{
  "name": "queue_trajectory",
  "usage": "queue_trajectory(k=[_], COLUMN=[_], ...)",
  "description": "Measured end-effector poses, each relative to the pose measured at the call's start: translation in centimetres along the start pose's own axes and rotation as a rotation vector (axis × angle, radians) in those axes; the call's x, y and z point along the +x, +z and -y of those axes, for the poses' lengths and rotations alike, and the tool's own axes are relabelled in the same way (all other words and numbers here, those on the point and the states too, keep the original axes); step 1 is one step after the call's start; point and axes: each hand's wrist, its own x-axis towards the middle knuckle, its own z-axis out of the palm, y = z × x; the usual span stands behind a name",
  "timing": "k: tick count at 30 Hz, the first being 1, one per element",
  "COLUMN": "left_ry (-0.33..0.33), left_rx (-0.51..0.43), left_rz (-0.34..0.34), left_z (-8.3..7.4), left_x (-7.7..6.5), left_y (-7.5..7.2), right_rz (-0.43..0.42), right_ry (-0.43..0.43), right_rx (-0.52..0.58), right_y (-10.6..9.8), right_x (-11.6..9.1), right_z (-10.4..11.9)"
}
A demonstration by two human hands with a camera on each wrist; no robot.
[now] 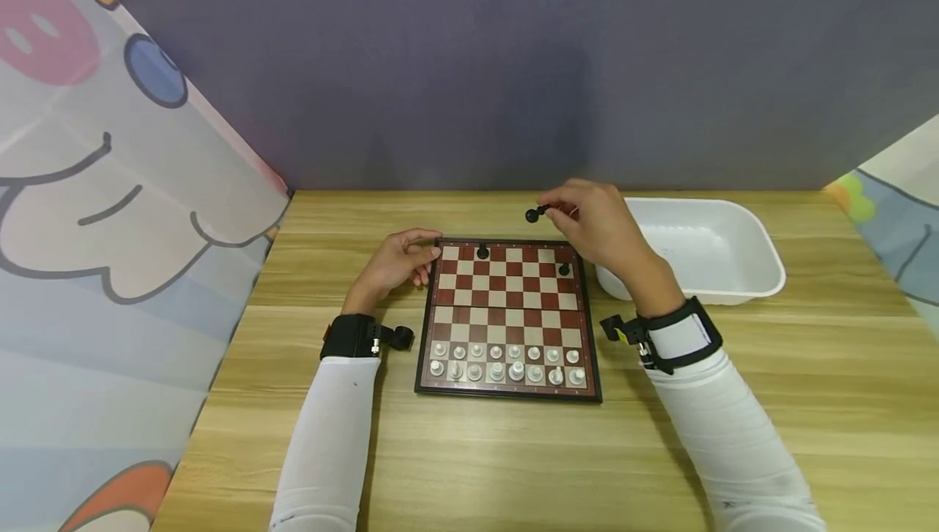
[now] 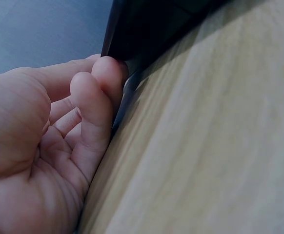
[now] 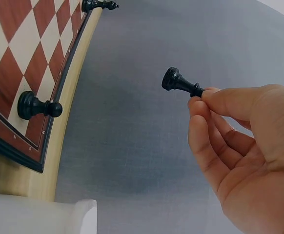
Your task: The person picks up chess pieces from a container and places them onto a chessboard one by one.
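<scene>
My right hand [image 1: 592,218] is raised over the far right part of the chessboard [image 1: 508,318]. Between thumb and fingertips it pinches a black chess piece [image 3: 181,83] by its narrow end, base pointing away from the hand; the top is hidden in the fingers. My left hand [image 1: 396,261] grips the board's far left corner, its fingertips [image 2: 91,92] right at the dark edge. Two black pieces stand on the far side of the board: a pawn [image 3: 32,106] near the right corner and a taller piece [image 1: 482,252] on the far row.
White chess pieces [image 1: 495,371] stand in two rows along the near side of the board. A white plastic tub [image 1: 763,271] sits to the right, partly behind my right forearm. Behind the wooden table [image 1: 506,467] rises a grey wall [image 1: 455,68].
</scene>
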Motion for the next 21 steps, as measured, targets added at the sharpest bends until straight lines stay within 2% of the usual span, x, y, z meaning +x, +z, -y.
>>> queue_trajectory(k=[9,16,21], left_ry=[0.001,-0.003,-0.009], left_rx=[0.004,-0.011,-0.011], left_rz=[0.004,0.003,0.001], left_z=[-0.2,-0.5,-0.4], left_x=[0.0,0.0,0.0], left_y=[0.3,0.4,0.5], right_rz=[0.081,0.163,0.237], right_ry=[-0.090,-0.163,-0.174], right_rx=[-0.079,-0.123,-0.156], right_y=[0.6,2.2,3.3], right_x=[0.9,1.6,2.0], right_z=[0.3,0.3,0.3])
